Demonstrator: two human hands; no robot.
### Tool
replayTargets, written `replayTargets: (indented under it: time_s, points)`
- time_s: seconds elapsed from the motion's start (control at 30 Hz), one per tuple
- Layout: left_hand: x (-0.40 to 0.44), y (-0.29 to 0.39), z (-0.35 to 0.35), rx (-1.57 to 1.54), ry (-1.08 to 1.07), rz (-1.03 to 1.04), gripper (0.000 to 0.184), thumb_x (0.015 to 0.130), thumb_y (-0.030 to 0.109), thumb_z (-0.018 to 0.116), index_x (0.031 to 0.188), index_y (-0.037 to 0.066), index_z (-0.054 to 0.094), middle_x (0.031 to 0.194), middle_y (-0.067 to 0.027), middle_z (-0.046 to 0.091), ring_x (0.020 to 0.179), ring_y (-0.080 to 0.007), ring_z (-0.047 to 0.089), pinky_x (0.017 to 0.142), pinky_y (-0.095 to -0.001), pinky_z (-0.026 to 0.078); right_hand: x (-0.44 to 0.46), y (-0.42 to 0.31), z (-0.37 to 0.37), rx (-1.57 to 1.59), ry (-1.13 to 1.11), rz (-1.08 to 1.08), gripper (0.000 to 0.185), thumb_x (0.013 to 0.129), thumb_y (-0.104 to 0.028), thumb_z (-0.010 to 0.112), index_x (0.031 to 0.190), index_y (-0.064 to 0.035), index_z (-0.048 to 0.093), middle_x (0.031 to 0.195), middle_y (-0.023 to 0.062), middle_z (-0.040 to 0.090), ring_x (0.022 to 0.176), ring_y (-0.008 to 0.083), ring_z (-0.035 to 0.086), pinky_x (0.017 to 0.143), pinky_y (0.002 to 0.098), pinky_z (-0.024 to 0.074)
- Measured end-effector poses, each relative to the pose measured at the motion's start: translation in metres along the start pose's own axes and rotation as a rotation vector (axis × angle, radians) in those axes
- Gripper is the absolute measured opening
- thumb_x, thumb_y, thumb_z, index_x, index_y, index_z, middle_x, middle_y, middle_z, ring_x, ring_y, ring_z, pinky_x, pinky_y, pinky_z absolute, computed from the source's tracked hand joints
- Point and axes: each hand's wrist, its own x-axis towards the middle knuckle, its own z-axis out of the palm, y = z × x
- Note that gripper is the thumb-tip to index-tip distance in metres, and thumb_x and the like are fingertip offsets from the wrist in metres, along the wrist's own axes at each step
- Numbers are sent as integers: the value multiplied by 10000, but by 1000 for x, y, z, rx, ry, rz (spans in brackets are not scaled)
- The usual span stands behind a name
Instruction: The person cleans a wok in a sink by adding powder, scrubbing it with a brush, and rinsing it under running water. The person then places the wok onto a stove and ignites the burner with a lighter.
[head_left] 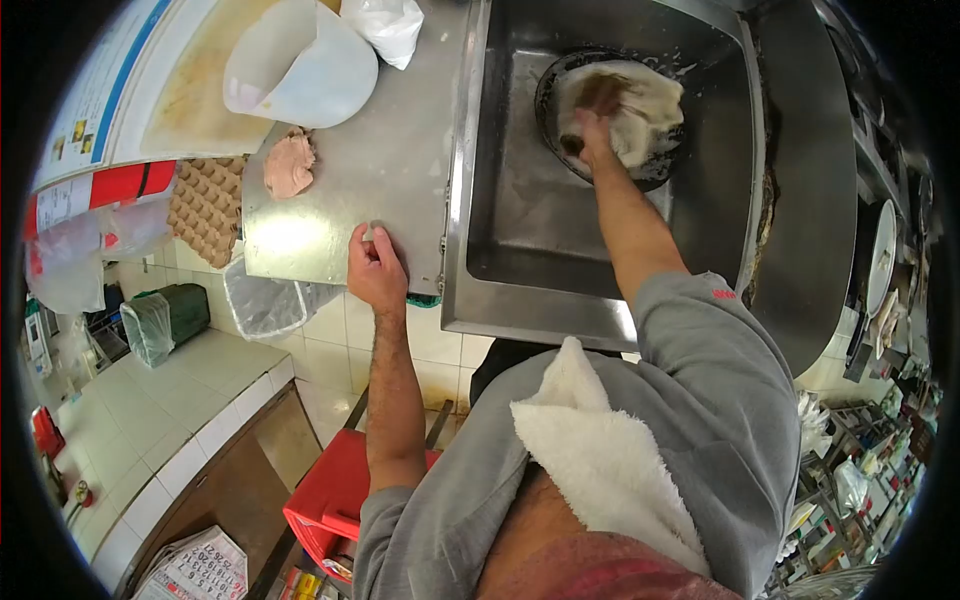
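Note:
My left hand is over the front edge of the steel counter, its fingers loosely curled and apart with nothing between them. In the sink, my right hand reaches over a round dark pan. A pale, sudsy mass lies in the pan, but whether it is cloth or foam I cannot tell. A blurred brown patch shows just beyond my right fingers, which are smeared by motion. Beside them is a short dark knob or handle end.
On the counter are a pinkish crumpled cloth, a translucent white container and a white plastic bag. Egg trays and a lined bin stand left of it. A red stool is below my left arm.

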Motion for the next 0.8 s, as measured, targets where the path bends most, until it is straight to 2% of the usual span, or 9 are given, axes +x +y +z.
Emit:
replayTargets:
  time_s: [0.03, 0.1, 0.17, 0.23, 0.3, 0.37, 0.53, 0.7, 0.8]
  points:
    - [1, 1, 0, -7, 0, -7, 269, 826, 232, 588, 986, 16, 591, 567, -24, 525, 494, -137, 484, 488, -282, 408, -10, -5, -3, -2, -2, -6, 732, 765, -271, 590, 1362, -61, 224, 1292, 196, 364, 1160, 310, 386, 913, 420, 368]
    - [0, 1, -1, -26, 7, 2, 267, 826, 230, 587, 985, 15, 591, 565, -24, 522, 492, -136, 482, 485, -282, 406, -53, -10, -25, -674, -404, -4, 840, 756, -332, 616, 1407, -151, 119, 1405, 154, 232, 1275, 315, 244, 981, 452, 271]
    - [2, -2, 1, -51, 14, 14, 265, 827, 227, 586, 985, 14, 591, 563, -24, 520, 490, -134, 480, 482, -281, 404, -49, -8, -90, -910, -740, -91, 813, 727, -353, 638, 1390, -142, 217, 1424, 143, 212, 1304, 274, 212, 1021, 373, 228]
    - [1, -8, 3, -86, 29, 25, 265, 827, 226, 586, 983, 12, 591, 567, -26, 523, 489, -136, 480, 480, -282, 404, -24, -34, -161, -1548, -664, -54, 762, 736, -330, 623, 1376, -132, 257, 1385, 145, 302, 1280, 268, 274, 1014, 341, 261]
    - [0, -7, 0, -78, 25, 33, 267, 826, 227, 586, 985, 13, 591, 573, -27, 527, 492, -138, 485, 482, -282, 407, -43, -95, -179, -1720, -412, -56, 715, 761, -300, 582, 1376, -145, 251, 1290, 175, 426, 1195, 311, 403, 978, 373, 331]
    - [0, -4, 1, -76, 25, 52, 268, 826, 228, 586, 987, 13, 591, 579, -29, 532, 496, -141, 489, 484, -283, 410, -42, -109, -169, -1834, -13, -310, 633, 792, -238, 517, 1367, -153, 266, 1171, 187, 524, 1083, 343, 501, 919, 409, 392]
    - [1, -1, -3, -25, 21, 69, 280, 824, 233, 589, 1006, 20, 583, 590, -25, 535, 517, -132, 502, 499, -284, 414, -55, -80, -138, -1792, -9, -144, 485, 877, -213, 323, 1348, -101, 282, 1180, 165, 522, 1107, 328, 489, 920, 433, 383]
    - [12, 27, 8, -264, -82, -90, 321, 805, 213, 611, 1057, 23, 550, 668, -36, 531, 573, -138, 506, 536, -270, 418, -95, -35, -141, -1662, -308, -104, 710, 747, -281, 608, 1358, -127, 280, 1271, 141, 456, 1140, 301, 463, 963, 416, 343]
    - [36, 113, 35, -325, -269, 346, 318, 784, 189, 621, 1056, 42, 548, 778, -67, 530, 694, -186, 527, 604, -306, 432, -71, -50, -143, -1640, -272, -66, 769, 712, -302, 659, 1357, -121, 280, 1221, 114, 506, 1099, 280, 498, 945, 411, 366]
